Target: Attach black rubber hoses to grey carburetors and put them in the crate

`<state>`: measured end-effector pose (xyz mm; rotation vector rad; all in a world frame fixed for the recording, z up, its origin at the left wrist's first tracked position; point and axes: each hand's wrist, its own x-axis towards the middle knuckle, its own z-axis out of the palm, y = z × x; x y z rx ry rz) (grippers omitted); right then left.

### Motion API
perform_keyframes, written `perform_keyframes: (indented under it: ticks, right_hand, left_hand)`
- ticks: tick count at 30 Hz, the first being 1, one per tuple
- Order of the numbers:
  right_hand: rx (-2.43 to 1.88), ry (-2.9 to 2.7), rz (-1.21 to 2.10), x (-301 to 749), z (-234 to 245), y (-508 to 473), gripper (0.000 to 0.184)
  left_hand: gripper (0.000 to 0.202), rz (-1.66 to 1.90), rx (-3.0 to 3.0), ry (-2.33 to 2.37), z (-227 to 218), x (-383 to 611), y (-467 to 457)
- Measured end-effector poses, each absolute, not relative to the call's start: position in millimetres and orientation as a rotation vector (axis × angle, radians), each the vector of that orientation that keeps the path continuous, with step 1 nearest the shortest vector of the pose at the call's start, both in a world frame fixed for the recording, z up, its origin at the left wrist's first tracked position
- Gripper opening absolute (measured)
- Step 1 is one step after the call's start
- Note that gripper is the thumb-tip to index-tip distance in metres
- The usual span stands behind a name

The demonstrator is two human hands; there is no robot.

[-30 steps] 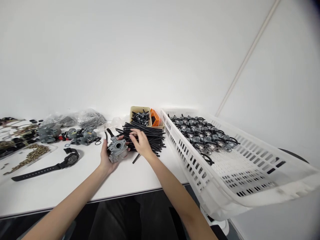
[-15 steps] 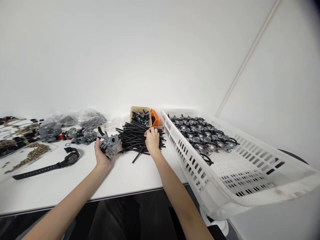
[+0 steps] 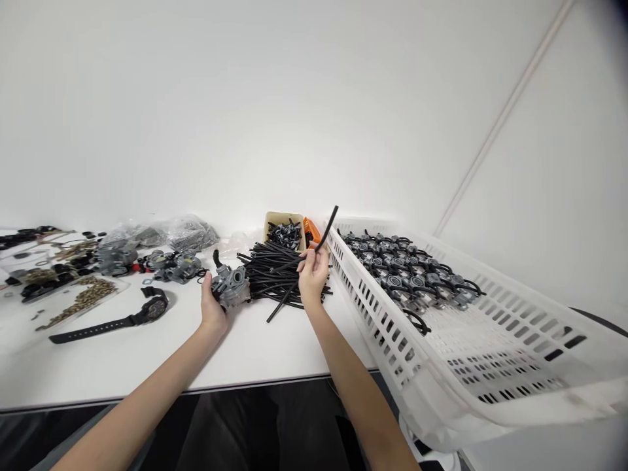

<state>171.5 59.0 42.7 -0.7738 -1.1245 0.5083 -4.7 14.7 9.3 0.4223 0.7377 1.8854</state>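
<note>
My left hand [image 3: 214, 306] is wrapped round a grey metal carburetor [image 3: 232, 282], its round bore facing up and a short black elbow standing at its top left. Between the fingers of my right hand [image 3: 314, 275] is a black rubber hose [image 3: 328, 229], its free end pointing up and to the right. Just below and left of that hand lies a heap of similar black hoses [image 3: 267, 278] on the white table. The lower part of the held hose overlaps the heap, so its other end is hard to make out.
At the right stands a white slotted crate [image 3: 392, 353] with rows of carburetors [image 3: 417, 281]. A cream bin [image 3: 269, 224] of small parts and an orange basket [image 3: 312, 229] sit behind the hoses. Leftward are a black wristwatch [image 3: 152, 309], brass pieces [image 3: 91, 302], loose carburetors [image 3: 174, 267] and plastic bags [image 3: 189, 232].
My right hand has lifted one black hose up from the heap and turned so the hose points upward. My left hand still holds the carburetor. The whole view has shifted slightly.
</note>
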Motion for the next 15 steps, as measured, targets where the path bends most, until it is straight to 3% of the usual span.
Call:
perform_keyframes:
  ticks: [7,15]
  right_hand:
    - [-0.632,-1.109,0.938,154,37,60,0.031]
    - [-0.575,-1.019,1.067,154,35,59,0.032]
  left_hand:
    - [0.042,1.892,0.381,0.762,4,-9,18]
    - [0.042,1.896,0.372,0.766,4,-10,18]
